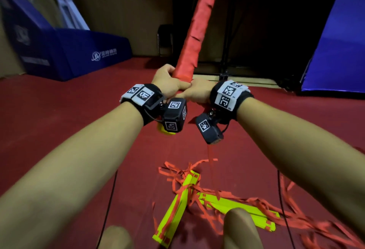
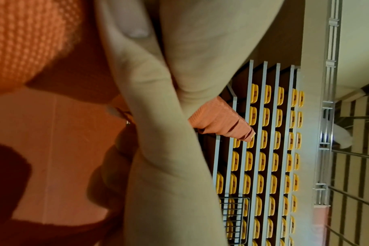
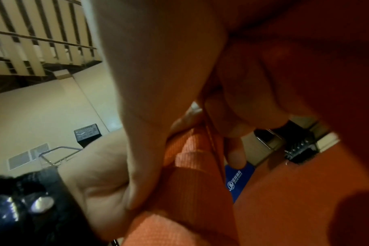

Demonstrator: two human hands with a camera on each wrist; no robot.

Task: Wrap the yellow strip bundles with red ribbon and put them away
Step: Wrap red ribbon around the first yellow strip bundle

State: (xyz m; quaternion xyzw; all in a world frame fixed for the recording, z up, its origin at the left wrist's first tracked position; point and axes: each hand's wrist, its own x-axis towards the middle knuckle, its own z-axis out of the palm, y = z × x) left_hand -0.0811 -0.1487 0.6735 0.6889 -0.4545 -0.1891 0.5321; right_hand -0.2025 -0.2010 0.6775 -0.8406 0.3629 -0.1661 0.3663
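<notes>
A long yellow strip bundle (image 1: 199,23), wrapped almost to its tip in red ribbon, points up and away from me. My left hand (image 1: 169,82) grips its lower wrapped part, and the yellow bottom end (image 1: 165,130) pokes out under the wrist camera. My right hand (image 1: 199,90) holds the bundle just beside the left; a thin red ribbon tail (image 1: 209,154) hangs from it to the floor. In the right wrist view the wrapped bundle (image 3: 192,159) runs between my fingers. Two more yellow bundles (image 1: 177,207), (image 1: 241,212) lie crossed on the floor amid tangled ribbon (image 1: 256,203).
I am over a red floor (image 1: 69,120), with my knees (image 1: 240,229) at the bottom edge. Blue padded mats (image 1: 79,57) lie at the left and a blue panel (image 1: 339,41) stands at the right. Black cables (image 1: 107,205) run along the floor.
</notes>
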